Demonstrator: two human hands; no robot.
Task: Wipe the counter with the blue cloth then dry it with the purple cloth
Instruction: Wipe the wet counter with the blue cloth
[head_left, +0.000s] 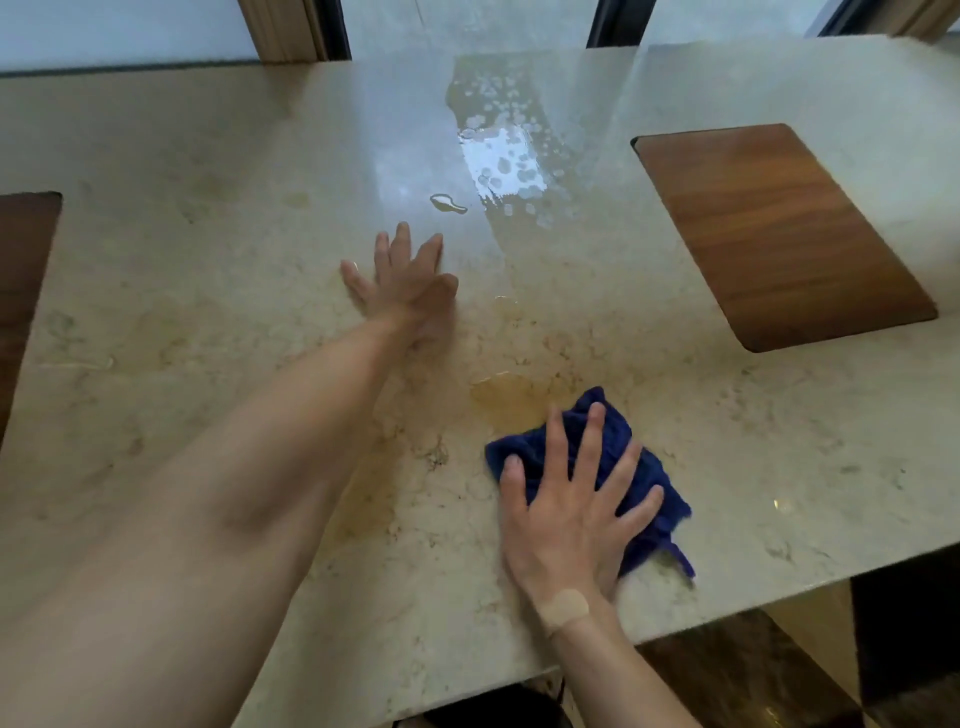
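Observation:
A crumpled blue cloth (644, 473) lies on the beige stone counter (234, 260) near its front edge. My right hand (571, 499) presses flat on the cloth with spread, straight fingers. My left hand (405, 275) rests flat on the bare counter farther back, fingers straight and holding nothing. A wet patch (504, 161) with droplets shines beyond the left hand, and a yellowish damp mark (506, 397) sits just left of the cloth. No purple cloth is in view.
A wooden inset panel (779, 234) lies in the counter at the right, and another wooden inset (23, 260) shows at the left edge. Window frames (291, 28) line the far side. The counter's front edge (753, 605) drops to a dark floor.

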